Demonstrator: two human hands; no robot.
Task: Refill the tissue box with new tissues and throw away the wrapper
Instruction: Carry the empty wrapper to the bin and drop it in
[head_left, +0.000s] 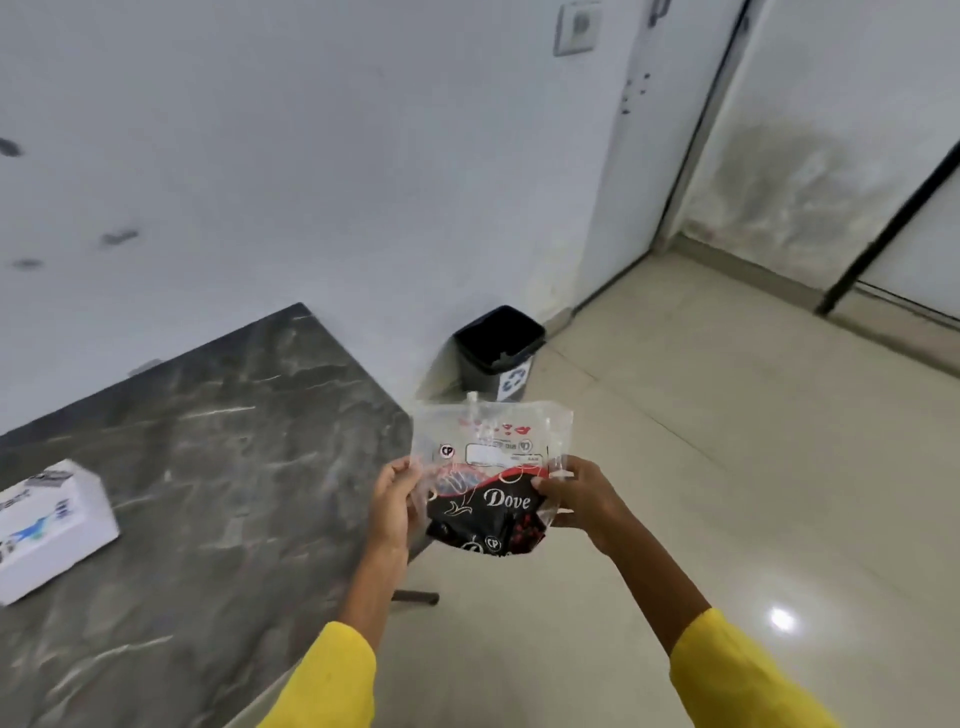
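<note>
I hold an empty plastic wrapper (491, 470) in front of me, clear at the top and black and red below with the word "Dove". My left hand (397, 499) grips its left edge and my right hand (576, 493) grips its right edge. The wrapper hangs in the air just past the table's right corner. A white tissue box (49, 527) lies on the dark marble table (218, 467) at the far left. A black waste bin (496, 348) stands on the floor against the wall, beyond the wrapper, its top open.
Pale floor tiles (727, 467) stretch to the right of the table. A white wall (311, 156) runs behind the table and bin. A doorway and a dark-framed panel (883, 234) lie at the far right. A wall socket (576, 26) sits high up.
</note>
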